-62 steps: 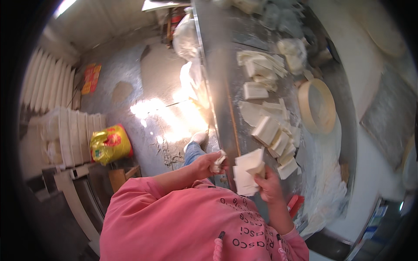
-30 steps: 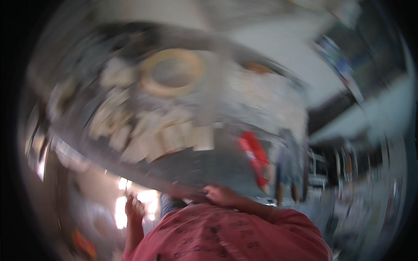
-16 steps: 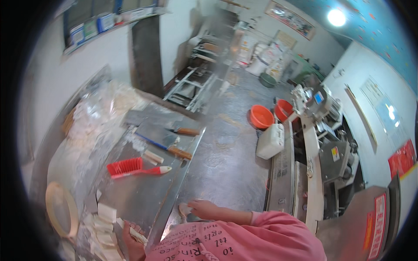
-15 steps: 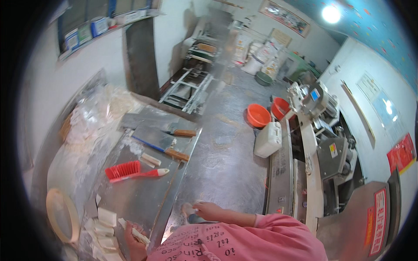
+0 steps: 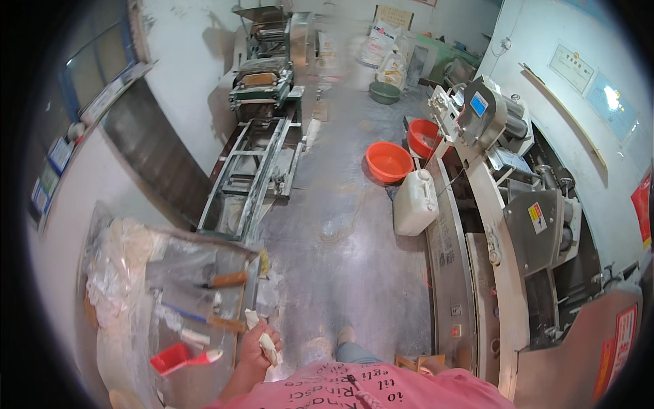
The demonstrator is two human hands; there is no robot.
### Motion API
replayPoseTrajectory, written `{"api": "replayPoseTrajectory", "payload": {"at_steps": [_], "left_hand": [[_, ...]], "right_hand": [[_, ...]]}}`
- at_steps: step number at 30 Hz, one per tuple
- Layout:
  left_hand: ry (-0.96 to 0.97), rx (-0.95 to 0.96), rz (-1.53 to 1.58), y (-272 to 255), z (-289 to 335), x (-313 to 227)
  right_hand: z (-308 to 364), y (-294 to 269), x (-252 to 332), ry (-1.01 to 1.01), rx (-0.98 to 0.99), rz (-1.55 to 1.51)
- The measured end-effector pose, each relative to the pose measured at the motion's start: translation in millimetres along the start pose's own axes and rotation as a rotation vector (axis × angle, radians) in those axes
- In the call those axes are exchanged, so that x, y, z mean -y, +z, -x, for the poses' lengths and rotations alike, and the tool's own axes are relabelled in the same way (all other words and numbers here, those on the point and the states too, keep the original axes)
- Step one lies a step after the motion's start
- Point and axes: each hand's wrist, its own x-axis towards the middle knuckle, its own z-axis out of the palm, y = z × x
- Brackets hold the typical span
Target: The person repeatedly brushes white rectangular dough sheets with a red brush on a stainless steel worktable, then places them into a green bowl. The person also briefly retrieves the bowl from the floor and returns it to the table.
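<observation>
My left hand [image 5: 260, 346] is low in the view at the right edge of a steel table [image 5: 240, 267]. Its fingers are closed on a pale strip of dough [image 5: 263, 338] that sticks up out of the fist. My pink-sleeved forearm runs down from it to the lower edge. My right hand does not show; only my pink shirt [image 5: 381, 390] fills the bottom. On the table to the left of the hand lie two wooden-handled blades [image 5: 216, 280] and a red brush [image 5: 178, 357].
Crumpled clear plastic [image 5: 119, 266] covers the table's far left. A grey floor [image 5: 344, 225] runs ahead, with two orange basins [image 5: 388, 161] and a white jerrycan [image 5: 415, 202]. Steel machines [image 5: 507, 204] line the right wall; a green-framed machine [image 5: 262, 82] stands at the back left.
The view has swung from the table with white dough blocks to the room. My hands held dough blocks; now only my left hand shows, gripping a strip at the table's edge.
</observation>
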Motion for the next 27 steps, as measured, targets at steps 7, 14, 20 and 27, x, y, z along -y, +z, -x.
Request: {"api": "replayPoseTrajectory", "payload": {"at_steps": [7, 14, 20, 27], "left_hand": [[-0.110, -0.096, 0.110, 86.0, -134.1, -2.4], [-0.176, -0.271, -0.004, 106.0, -299.6, -61.7], [-0.246, -0.162, -0.182, 198.6, -502.5, -138.7], [-0.397, 0.007, -0.196, 360.2, -744.2, -171.6]], "right_hand": [[-172.7, -163.3, 111.6, -0.262, 0.101, -0.051], [-259.9, -382.5, 398.0, -0.456, -0.359, -0.192], [-336.4, -492.7, 362.2, -0.275, -0.430, -0.388], [-345.2, -482.7, 183.6, 0.512, -0.187, -0.509]]}}
